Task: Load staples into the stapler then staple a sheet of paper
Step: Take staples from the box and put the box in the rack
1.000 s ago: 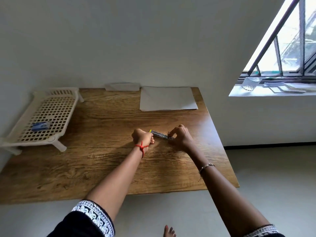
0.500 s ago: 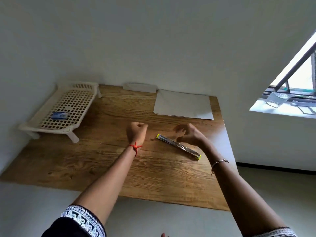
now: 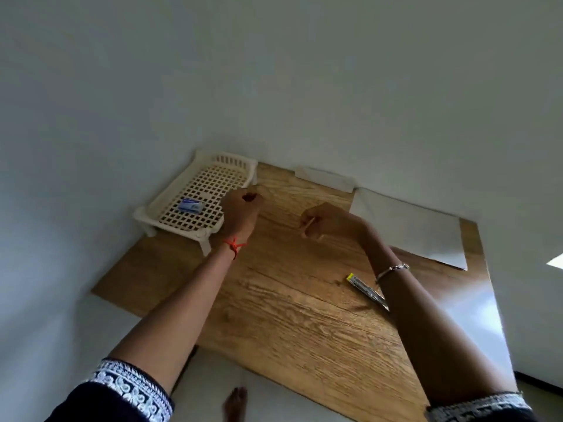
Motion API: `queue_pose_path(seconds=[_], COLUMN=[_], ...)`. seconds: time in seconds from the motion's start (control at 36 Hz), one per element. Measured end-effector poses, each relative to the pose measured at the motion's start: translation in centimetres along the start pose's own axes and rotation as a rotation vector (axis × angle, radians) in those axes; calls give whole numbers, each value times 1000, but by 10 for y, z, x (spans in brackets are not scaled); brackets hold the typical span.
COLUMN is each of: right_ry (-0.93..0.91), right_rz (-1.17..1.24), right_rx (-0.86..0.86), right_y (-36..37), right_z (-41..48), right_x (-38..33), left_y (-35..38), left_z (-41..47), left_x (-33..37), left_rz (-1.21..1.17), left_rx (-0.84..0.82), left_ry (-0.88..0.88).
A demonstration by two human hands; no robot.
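A slim metal stapler [image 3: 365,291] with a yellow tip lies on the wooden table [image 3: 289,300], partly hidden under my right forearm. A small blue staple box [image 3: 190,205] rests in the white lattice tray [image 3: 195,196] at the back left. A white sheet of paper [image 3: 408,226] lies at the back right. My left hand [image 3: 240,211] is a loose fist next to the tray's right edge, holding nothing I can see. My right hand [image 3: 329,222] hovers over the table's middle with fingers curled in, away from the stapler.
A small folded white paper [image 3: 324,179] lies against the back wall. White walls close in behind and to the left of the table. My foot [image 3: 236,406] shows on the floor below the table's front edge.
Both hands left the stapler, which lies on the table. They moved left toward the tray, and my view swung left, so the window is out of sight.
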State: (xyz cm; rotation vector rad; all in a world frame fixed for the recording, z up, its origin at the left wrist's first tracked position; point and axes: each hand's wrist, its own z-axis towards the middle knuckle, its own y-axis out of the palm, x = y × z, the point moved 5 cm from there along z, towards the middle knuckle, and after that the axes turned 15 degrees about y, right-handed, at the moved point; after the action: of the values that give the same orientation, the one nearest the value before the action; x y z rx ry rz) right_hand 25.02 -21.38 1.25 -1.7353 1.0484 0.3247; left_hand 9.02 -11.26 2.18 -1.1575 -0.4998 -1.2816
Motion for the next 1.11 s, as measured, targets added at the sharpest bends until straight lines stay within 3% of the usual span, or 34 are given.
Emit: queue_pose_path(seconds=[0.17, 0.36, 0.56, 0.86, 1.03, 1.11], right_ry=[-119, -155, -66, -26, -54, -68], right_rz=[-45, -30, -104, -182, -7, 197], right_rx=[100, 207, 225, 183, 324, 440], right_y=[18, 62, 107, 128, 83, 51], right_z=[49, 98, 137, 152, 134, 110], right_x=[-78, -139, -159, -162, -148, -137], left_y=[-35, -78, -103, -100, -88, -65], left_z=[49, 80, 80, 87, 106, 109], left_x=[-33, -78, -118, -141, -120, -100], left_rz=[20, 115, 172, 247, -85, -508], left_rx=[-25, -218, -524, -603, -600, -516], left_ry=[5, 21, -24, 53, -9, -182])
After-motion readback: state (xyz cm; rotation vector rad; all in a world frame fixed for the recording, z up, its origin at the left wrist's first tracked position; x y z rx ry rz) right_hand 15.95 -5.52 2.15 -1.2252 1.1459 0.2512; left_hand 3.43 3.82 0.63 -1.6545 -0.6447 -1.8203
